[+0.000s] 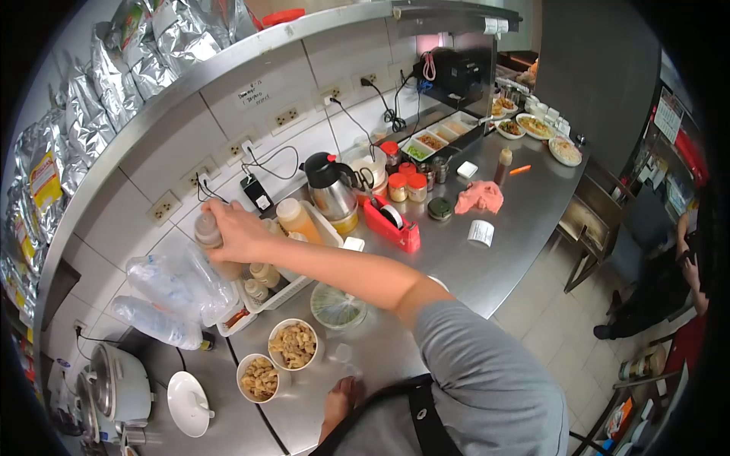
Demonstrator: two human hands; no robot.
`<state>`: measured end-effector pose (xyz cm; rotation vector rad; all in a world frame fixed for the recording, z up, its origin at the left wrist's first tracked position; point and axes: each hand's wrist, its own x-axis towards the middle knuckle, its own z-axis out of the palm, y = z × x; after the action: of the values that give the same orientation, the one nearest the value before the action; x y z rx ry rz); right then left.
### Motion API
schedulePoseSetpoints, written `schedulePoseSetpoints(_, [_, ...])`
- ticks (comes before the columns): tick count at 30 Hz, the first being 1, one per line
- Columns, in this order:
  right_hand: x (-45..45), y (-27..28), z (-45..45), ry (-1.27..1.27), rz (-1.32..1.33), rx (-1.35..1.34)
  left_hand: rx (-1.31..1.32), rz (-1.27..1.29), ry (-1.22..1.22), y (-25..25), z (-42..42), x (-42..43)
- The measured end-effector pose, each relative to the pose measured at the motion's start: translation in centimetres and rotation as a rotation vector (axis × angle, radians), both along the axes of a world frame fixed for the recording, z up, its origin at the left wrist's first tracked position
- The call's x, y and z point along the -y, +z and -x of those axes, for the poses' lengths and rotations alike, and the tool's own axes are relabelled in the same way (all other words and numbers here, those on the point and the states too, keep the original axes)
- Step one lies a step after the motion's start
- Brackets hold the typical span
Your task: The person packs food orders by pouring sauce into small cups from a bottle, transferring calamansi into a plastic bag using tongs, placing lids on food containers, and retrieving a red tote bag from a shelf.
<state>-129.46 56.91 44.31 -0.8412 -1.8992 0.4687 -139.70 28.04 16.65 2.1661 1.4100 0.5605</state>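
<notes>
My right hand (241, 235) reaches across to the back left and is closed around a squeeze bottle (206, 229) above a white basket (332, 231) of sauce bottles. My left hand (342, 397) is low at the counter's front edge, its fingers curled; whatever they may hold is hidden. Beyond it lies a small clear plastic piece (344, 353). Two paper bowls stand nearby, one with fried pieces (293, 344) and the other with similar fried pieces (259, 378). A plastic-covered round bowl (338, 305) with green contents sits under my right forearm.
Left are plastic bags (163, 304), a white lid (188, 403) and a rice cooker (122, 384). Behind stand a steel jug (330, 190), a red tape dispenser (391, 225) and red-lidded jars (407, 186). A pink cloth (480, 197) lies right. Another person (658, 281) is at far right.
</notes>
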Motion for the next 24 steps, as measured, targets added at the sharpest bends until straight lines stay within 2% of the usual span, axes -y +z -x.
schedulePoseSetpoints(2, [3.2,3.3,-3.2,0.121,-0.051,-0.197,-0.028,-0.033,-0.026,0.6,-0.7,-0.8])
schedulePoseSetpoints(5, [5.2,1.2,-5.1,0.475,0.003,-0.401,-0.083,-0.139,-0.045,0.6,-2.1,-1.5])
schedulePoseSetpoints(6, [5.4,-0.4,-5.3,0.517,0.066,-0.383,-0.110,-0.184,-0.050,0.6,-2.3,-1.7])
schedulePoseSetpoints(8, [6.5,-2.7,-7.3,0.419,0.177,-0.158,-0.121,-0.167,-0.038,0.2,-2.5,-2.2])
schedulePoseSetpoints(10, [6.7,-5.9,-8.8,0.165,0.212,-0.191,-0.066,-0.207,-0.027,0.0,-2.6,-2.7])
schedulePoseSetpoints(13, [8.6,-6.1,-12.8,0.220,0.202,-0.162,0.042,-0.266,-0.020,0.3,-2.8,-2.8])
schedulePoseSetpoints(16, [10.8,-7.1,-14.6,-0.027,0.194,-0.125,0.035,-0.233,-0.029,0.6,-2.4,-2.8])
schedulePoseSetpoints(19, [11.1,-8.2,-16.7,0.049,0.331,-0.193,0.073,-0.245,-0.040,-0.3,-2.0,-2.8])
schedulePoseSetpoints(22, [12.3,-7.4,-17.7,-0.078,0.290,-0.166,0.106,-0.188,-0.021,1.0,-2.0,-2.5])
schedulePoseSetpoints(24, [12.5,-7.1,-18.2,-0.051,0.253,-0.146,0.155,-0.137,0.013,2.0,-2.2,-2.4])
